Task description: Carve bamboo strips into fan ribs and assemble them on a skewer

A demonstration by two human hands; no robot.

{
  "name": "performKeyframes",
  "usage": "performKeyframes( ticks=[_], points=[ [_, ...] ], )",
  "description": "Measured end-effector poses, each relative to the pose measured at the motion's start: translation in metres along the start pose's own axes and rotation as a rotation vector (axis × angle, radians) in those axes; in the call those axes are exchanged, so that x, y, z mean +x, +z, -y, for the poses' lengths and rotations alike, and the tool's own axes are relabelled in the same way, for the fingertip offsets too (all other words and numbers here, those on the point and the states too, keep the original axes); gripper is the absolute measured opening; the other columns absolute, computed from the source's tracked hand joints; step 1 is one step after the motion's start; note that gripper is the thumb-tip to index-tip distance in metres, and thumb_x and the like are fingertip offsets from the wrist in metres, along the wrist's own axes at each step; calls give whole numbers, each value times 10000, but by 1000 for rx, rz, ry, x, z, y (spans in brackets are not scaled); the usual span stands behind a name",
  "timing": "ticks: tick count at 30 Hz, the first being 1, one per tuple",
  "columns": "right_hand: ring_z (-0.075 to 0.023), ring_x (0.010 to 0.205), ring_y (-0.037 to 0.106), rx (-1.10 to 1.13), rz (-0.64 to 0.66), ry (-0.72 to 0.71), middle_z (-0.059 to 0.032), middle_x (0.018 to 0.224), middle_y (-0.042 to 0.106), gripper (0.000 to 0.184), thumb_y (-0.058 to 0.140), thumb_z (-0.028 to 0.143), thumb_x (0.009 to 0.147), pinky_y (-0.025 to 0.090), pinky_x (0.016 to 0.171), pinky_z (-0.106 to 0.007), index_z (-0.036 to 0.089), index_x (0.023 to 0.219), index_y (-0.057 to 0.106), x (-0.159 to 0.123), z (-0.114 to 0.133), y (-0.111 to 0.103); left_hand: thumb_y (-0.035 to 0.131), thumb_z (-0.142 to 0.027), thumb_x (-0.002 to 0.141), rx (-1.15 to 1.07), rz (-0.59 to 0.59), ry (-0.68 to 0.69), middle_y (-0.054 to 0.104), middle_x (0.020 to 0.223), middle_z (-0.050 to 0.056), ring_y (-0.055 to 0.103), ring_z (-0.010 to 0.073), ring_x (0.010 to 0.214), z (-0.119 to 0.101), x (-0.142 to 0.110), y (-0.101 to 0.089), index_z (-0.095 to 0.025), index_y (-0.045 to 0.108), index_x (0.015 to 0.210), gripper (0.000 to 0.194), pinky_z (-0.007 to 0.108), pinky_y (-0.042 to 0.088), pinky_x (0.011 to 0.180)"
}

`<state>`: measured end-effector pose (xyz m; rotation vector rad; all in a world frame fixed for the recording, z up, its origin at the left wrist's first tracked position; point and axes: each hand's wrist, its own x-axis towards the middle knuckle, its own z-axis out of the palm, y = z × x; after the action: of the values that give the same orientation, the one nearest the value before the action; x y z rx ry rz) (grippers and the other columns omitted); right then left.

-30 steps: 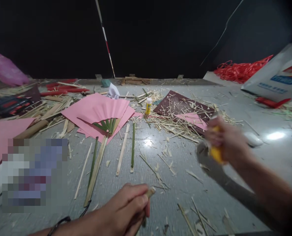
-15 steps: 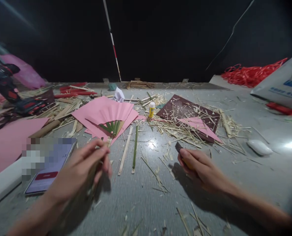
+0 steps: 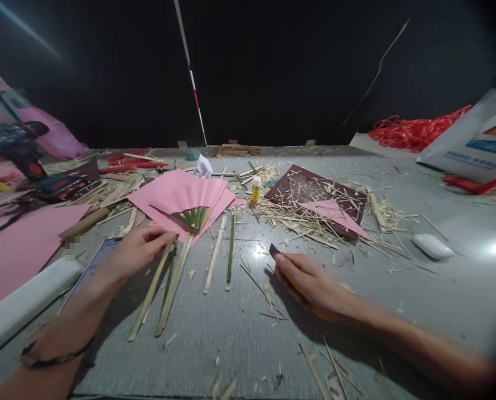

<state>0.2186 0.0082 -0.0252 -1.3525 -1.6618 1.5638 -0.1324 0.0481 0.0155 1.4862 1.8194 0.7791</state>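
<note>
My left hand (image 3: pixel 142 250) has its thumb and fingertips pinched at the upper end of a bamboo strip (image 3: pixel 150 300), whose lower end lies on the grey table. Just right of it more bamboo strips (image 3: pixel 175 291) lie close together. My right hand (image 3: pixel 308 278) is wrapped round a utility knife (image 3: pixel 275 251), its dark blade pointing up and left, clear of any strip. Between the hands lie a pale bamboo strip (image 3: pixel 215 253) and a green bamboo strip (image 3: pixel 230 253), each with a small hole near its lower end. Behind them a pink folding fan (image 3: pixel 198 191) has green ribs.
A glue stick (image 3: pixel 256 190) stands upright. Behind my right hand, shavings cover a dark brown board (image 3: pixel 296 183). A white mouse-shaped object (image 3: pixel 432 246) lies at right. At left are a phone (image 3: pixel 93 266), partly hidden, a long white bar (image 3: pixel 26 305) and a power drill (image 3: pixel 26 155).
My left hand has moved up and left, and the strips under it now lie in view on the table. My right hand has shifted left with the knife. The view has turned slightly.
</note>
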Motion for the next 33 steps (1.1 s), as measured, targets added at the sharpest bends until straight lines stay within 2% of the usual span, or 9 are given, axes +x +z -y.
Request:
performKeyframes(
  ticks=[8, 13, 15, 17, 20, 22, 25, 30, 33],
  points=[
    [-66, 397, 325, 205, 27, 25, 63, 514, 430, 527, 458, 615, 1083, 237, 352, -205, 205, 758, 517, 4, -15, -2, 572, -380, 920, 140, -41, 67, 533, 597, -49, 414, 107, 507, -1, 5, 7, -179, 660, 898, 220, 227, 290, 496],
    [-66, 400, 338, 224, 38, 34, 61, 518, 429, 533, 466, 625, 1077, 244, 341, -194, 204, 754, 522, 4, -14, -2, 575, -361, 934, 354, -118, 215, 699, 886, 39, 595, 215, 856, -22, -5, -3, -163, 691, 881, 236, 278, 391, 754],
    [-64, 399, 335, 222, 44, 25, 61, 513, 430, 536, 468, 623, 1077, 244, 341, -190, 203, 749, 521, 4, -13, -2, 506, -349, 984, 406, -57, 288, 718, 933, 54, 610, 223, 898, -31, -12, 2, -166, 692, 884, 280, 289, 381, 786],
    [-61, 395, 328, 215, 46, 13, 61, 508, 433, 539, 465, 619, 1080, 244, 340, -188, 201, 742, 518, 4, -13, -2, 477, -392, 1014, 451, 68, 342, 702, 821, 37, 594, 203, 782, -37, -18, 15, -187, 672, 794, 358, 294, 351, 715],
    [-60, 381, 321, 207, 56, 6, 67, 498, 430, 536, 452, 615, 1085, 243, 334, -187, 202, 749, 517, 4, -13, -2, 618, -465, 922, 518, 197, 358, 630, 652, 20, 519, 186, 629, -41, -17, 41, -204, 613, 681, 356, 316, 271, 625],
    [-61, 376, 328, 203, 59, 7, 70, 497, 430, 528, 453, 616, 1083, 247, 332, -185, 203, 761, 520, 4, -13, -2, 672, -423, 856, 541, 213, 340, 629, 648, 26, 502, 187, 612, -40, -12, 55, -215, 571, 666, 299, 319, 246, 609],
    [-62, 374, 341, 201, 58, 3, 69, 509, 442, 525, 448, 621, 1080, 251, 331, -185, 202, 772, 519, 4, -12, -2, 646, -313, 822, 540, 208, 310, 627, 646, 22, 514, 192, 612, -34, -5, 66, -229, 520, 667, 217, 316, 245, 601],
    [-53, 375, 341, 195, 73, -6, 67, 523, 452, 523, 449, 608, 1083, 236, 338, -188, 198, 765, 513, 2, -8, -3, 613, -231, 769, 478, 202, 267, 596, 618, -1, 539, 192, 608, -25, -1, 69, -233, 509, 683, 135, 302, 271, 592],
    [-57, 380, 339, 202, 70, -1, 67, 528, 445, 528, 451, 615, 1081, 246, 337, -191, 200, 761, 516, 3, -9, -2, 589, -243, 797, 402, 213, 285, 579, 641, -5, 527, 187, 632, -28, -3, 66, -236, 486, 702, 140, 307, 304, 609]
  ],
)
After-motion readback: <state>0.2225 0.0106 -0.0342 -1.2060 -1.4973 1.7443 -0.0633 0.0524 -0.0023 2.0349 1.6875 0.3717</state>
